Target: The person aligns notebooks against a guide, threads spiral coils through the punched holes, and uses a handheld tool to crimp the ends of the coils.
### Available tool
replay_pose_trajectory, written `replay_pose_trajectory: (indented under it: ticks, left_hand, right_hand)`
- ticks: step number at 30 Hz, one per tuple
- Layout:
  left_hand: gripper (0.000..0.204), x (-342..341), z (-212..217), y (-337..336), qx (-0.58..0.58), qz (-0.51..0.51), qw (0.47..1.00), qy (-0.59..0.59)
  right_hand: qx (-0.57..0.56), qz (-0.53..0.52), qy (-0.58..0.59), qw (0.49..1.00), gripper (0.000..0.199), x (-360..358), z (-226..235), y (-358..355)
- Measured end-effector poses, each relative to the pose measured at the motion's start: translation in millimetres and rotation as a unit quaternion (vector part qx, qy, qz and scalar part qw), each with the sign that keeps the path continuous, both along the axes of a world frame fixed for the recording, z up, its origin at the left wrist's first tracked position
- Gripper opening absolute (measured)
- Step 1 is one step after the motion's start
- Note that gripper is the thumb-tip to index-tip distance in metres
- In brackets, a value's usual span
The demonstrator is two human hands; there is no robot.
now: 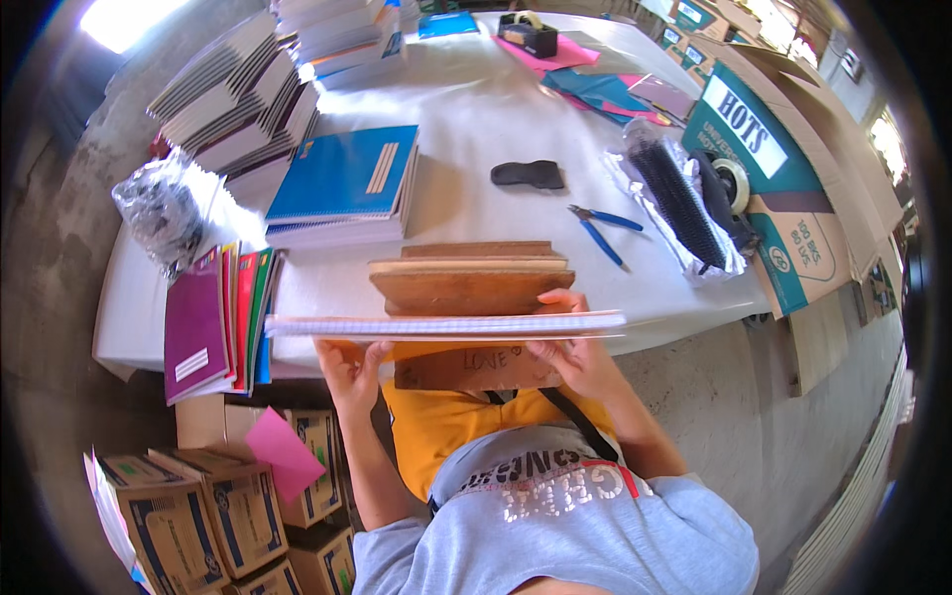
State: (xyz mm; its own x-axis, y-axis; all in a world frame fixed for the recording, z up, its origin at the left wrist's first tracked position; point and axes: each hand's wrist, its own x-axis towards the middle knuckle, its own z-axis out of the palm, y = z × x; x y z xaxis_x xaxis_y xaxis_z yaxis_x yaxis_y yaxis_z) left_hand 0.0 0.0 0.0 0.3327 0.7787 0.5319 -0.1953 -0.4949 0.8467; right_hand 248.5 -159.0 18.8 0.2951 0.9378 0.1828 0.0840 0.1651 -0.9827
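A thin block of ruled notebook pages is held edge-on at the table's near edge, pale with a pinkish cover line along its side. My left hand grips its lower left part, thumb in front and the other fingers partly hidden. Toward the right end, my right hand holds it with thumb and fingers on opposite sides. Directly behind and below the pages is a brown wooden stand with upright boards. Another wooden board with handwriting shows between my forearms.
Blue spiral notebooks lie stacked left, beside colourful covers and a plastic-wrapped bundle. Blue-handled cutters, a black piece and black binding coils lie right, near a cardboard box. Cartons stand lower left.
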Motion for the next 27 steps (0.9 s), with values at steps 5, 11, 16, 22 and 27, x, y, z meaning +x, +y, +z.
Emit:
replay_pose_trajectory:
  ticks: [5,11,16,22,27]
  left_hand:
    - [0.056,23,3,-2,-0.022,0.078,0.996,0.038]
    - [0.05,36,8,2,-0.069,0.001,0.997,-0.018]
    - [0.044,38,6,-6,0.017,0.115,0.979,0.166]
    - [0.036,5,17,8,0.196,0.16,0.928,0.275]
    - [0.028,23,59,41,0.099,0.149,0.979,0.098]
  right_hand:
    - [-0.022,-0.086,-0.024,0.996,0.023,10,-6,15]
    - [0.025,-0.04,0.001,0.999,0.023,29,21,31]
    - [-0.041,-0.055,-0.037,0.997,0.031,43,-13,24]
    - [0.079,-0.082,-0.111,0.987,0.046,43,26,37]
    - [0.16,-0.057,-0.08,0.982,0.047,48,104,93]
